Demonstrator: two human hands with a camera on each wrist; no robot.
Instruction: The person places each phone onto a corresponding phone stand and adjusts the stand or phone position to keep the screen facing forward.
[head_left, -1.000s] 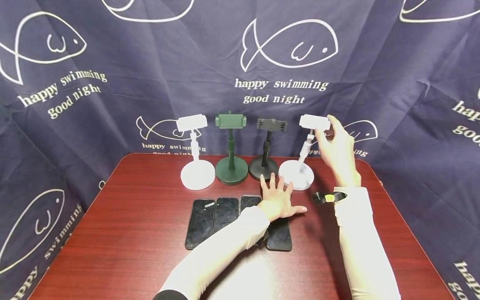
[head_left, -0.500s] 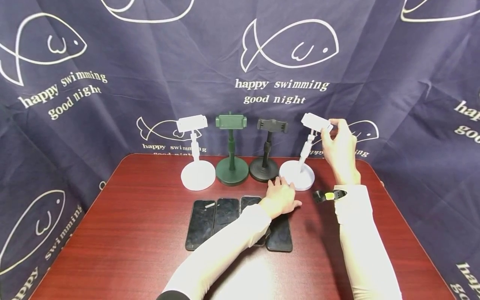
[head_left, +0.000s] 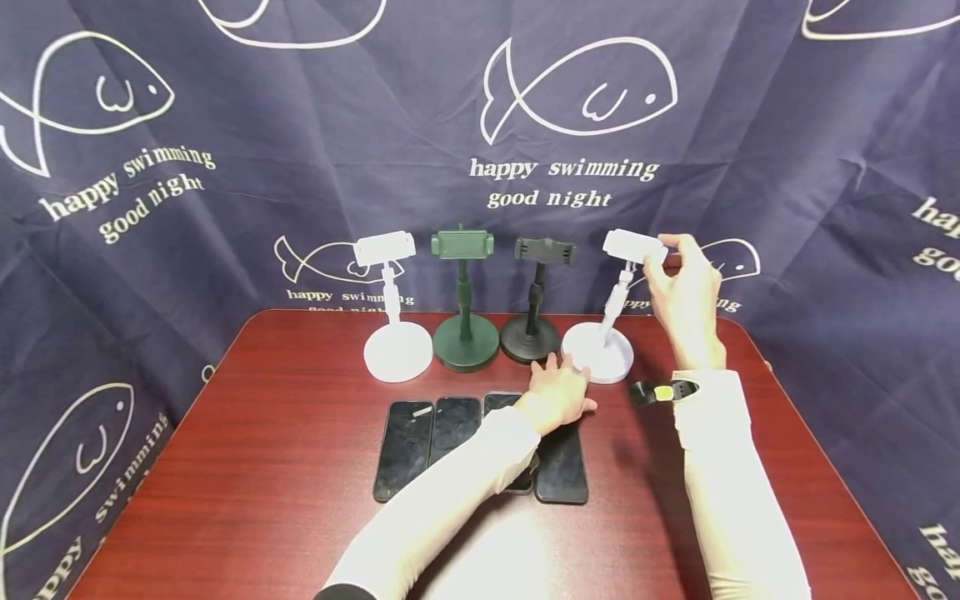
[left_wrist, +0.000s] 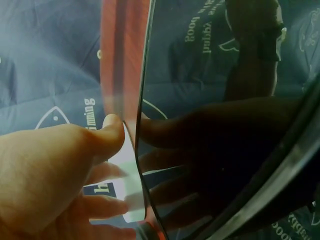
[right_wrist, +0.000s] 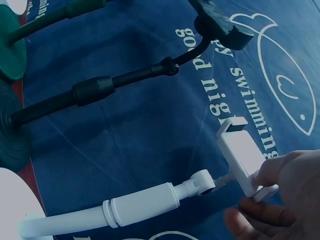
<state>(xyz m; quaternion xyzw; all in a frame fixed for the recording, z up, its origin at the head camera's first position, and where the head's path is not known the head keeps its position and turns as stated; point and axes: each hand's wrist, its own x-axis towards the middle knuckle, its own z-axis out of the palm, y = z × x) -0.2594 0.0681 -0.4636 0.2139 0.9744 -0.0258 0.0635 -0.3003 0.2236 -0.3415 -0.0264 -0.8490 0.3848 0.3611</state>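
Observation:
My right hand (head_left: 682, 304) pinches the right end of the white phone clamp (head_left: 632, 246) on the rightmost phone stand. In the right wrist view, thumb and fingers hold the end of that clamp (right_wrist: 242, 155); the stand's white pole (right_wrist: 145, 204) leans. My left hand (head_left: 558, 393) lies low with fingers spread, its fingertips at the front edge of the stand's round white base (head_left: 597, 353). Below it, a dark phone (head_left: 562, 472) is partly covered by the hand. The left wrist view has the left hand (left_wrist: 55, 175) beside a glossy phone screen (left_wrist: 200, 165) that reflects it.
Left of the held stand stand a black phone stand (head_left: 530, 337), a green one (head_left: 465, 342) and another white one (head_left: 397, 352). More dark phones lie in a row on the red-brown table (head_left: 247, 467), including the leftmost phone (head_left: 403, 450). Fish-printed cloth (head_left: 420, 150) hangs behind.
The left hand's fingers drew back from a wider spread and the hand settled by the white base. The white clamp tilted down to the right, then levelled slightly, with the right hand still on it.

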